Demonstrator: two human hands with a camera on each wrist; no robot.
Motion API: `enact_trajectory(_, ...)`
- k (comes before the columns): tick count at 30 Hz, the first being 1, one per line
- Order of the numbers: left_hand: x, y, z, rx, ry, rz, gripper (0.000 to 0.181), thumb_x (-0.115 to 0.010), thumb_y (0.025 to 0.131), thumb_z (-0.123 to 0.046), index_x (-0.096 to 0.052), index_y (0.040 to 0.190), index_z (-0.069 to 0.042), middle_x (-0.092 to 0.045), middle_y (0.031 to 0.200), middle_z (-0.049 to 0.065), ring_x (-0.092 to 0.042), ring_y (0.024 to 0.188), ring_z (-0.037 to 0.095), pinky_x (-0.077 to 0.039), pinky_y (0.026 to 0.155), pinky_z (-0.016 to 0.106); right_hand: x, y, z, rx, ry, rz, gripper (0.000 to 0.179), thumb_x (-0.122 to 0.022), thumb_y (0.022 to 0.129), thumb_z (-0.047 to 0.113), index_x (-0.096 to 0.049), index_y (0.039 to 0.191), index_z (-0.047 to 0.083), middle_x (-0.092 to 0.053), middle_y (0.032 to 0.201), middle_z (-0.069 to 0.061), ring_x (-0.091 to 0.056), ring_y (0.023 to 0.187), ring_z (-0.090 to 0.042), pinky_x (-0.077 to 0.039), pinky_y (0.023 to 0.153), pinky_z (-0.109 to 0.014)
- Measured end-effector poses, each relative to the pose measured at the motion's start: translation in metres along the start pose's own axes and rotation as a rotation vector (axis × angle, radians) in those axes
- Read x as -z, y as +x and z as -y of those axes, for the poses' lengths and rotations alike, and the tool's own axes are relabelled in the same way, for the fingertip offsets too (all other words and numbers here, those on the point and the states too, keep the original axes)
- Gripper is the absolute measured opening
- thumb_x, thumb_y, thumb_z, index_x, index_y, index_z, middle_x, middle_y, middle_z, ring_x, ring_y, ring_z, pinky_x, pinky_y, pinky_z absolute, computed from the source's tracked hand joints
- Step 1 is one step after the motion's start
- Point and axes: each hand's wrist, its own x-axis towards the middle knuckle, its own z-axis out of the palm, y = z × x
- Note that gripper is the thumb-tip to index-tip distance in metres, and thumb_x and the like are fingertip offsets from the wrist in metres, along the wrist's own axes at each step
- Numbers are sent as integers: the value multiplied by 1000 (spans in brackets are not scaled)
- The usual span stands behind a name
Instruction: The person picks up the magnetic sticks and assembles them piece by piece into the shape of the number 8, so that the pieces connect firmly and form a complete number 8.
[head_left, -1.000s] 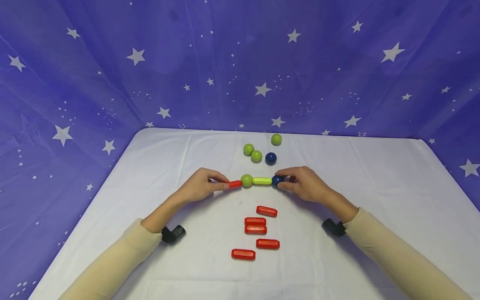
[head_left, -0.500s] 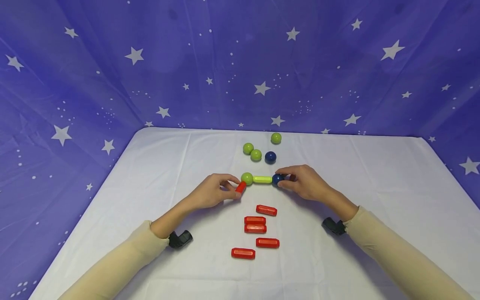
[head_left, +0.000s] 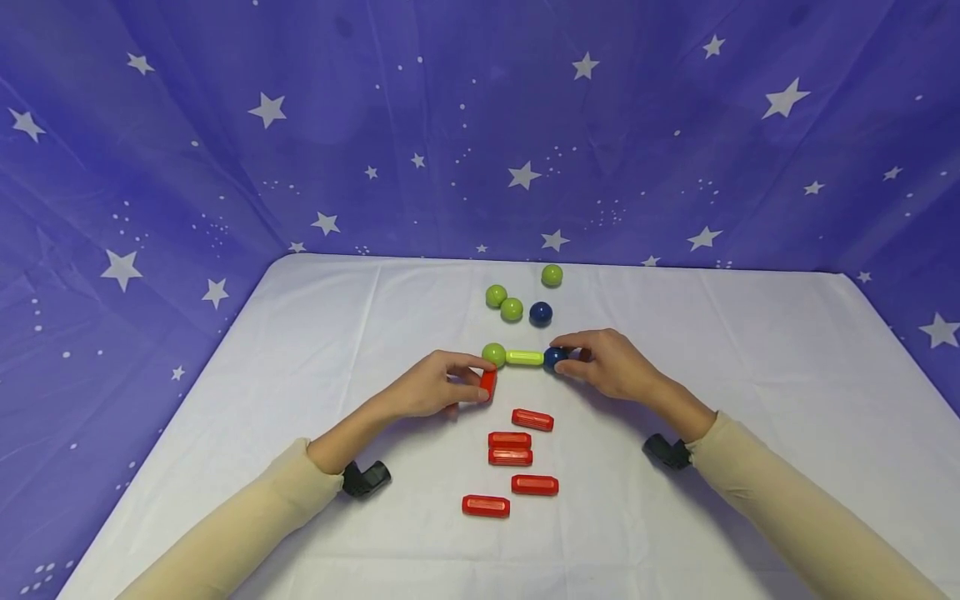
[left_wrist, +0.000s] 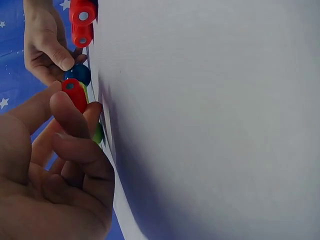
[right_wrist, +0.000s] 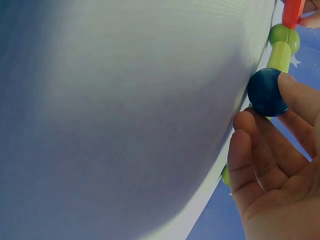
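In the head view a green ball (head_left: 493, 355), a yellow-green rod (head_left: 524, 357) and a dark blue ball (head_left: 555, 359) are joined in a row. My right hand (head_left: 611, 364) pinches the blue ball between thumb and fingers. A red rod (head_left: 488, 384) is pinched in my left hand (head_left: 438, 383), its far end against the near side of the green ball. The left wrist view shows a round metallic spot on the near end of that red rod (left_wrist: 73, 94). In the right wrist view the red rod (right_wrist: 293, 12) meets the green ball (right_wrist: 284, 38).
Several loose red rods (head_left: 535, 485) lie on the white cloth (head_left: 637, 517) nearer the person. Behind the joined row rest more green balls (head_left: 512, 309) and another dark blue ball (head_left: 541, 314). A purple star-patterned curtain (head_left: 450, 125) stands around the table's back and sides.
My left hand has moved right and slightly nearer the person, swinging the red rod from the green ball's left side round to its near side. My right hand keeps its hold on the blue ball.
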Motion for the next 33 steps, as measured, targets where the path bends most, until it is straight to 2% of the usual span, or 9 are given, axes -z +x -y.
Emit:
enact_trajectory(10,-4,3,0,9,13,-2,42,-75,88,-13,-63,128,-6,-68,93,7,-55,50,19,-46,51,30,-1,-1,0,-9,8,-2,35,-74,90,15,-68,124,6,-69,104,-4,-59,80,-17,-48,71,-34)
enact_trajectory(19,-9,6,-2,-9,96,-33,39,-77,88,-17,-65,123,-9,-65,91,3,-54,61,16,-48,56,30,-1,-1,-1,-3,8,-6,34,-73,90,15,-69,123,7,-69,104,-4,-58,81,-17,-48,71,-34)
enact_trajectory(25,-8,5,-2,-13,100,-39,38,-76,88,-16,-64,124,-8,-66,91,3,-54,62,16,-48,56,30,-1,0,0,4,8,-9,35,-74,90,16,-69,123,6,-70,104,-4,-59,80,-17,-49,71,-33)
enact_trajectory(33,-6,5,-4,-37,158,-16,41,-75,89,-19,-63,128,-9,-66,93,2,-57,65,16,-51,57,31,-1,0,-1,-4,10,-4,35,-74,90,16,-69,124,7,-69,103,-3,-58,80,-17,-48,71,-33)
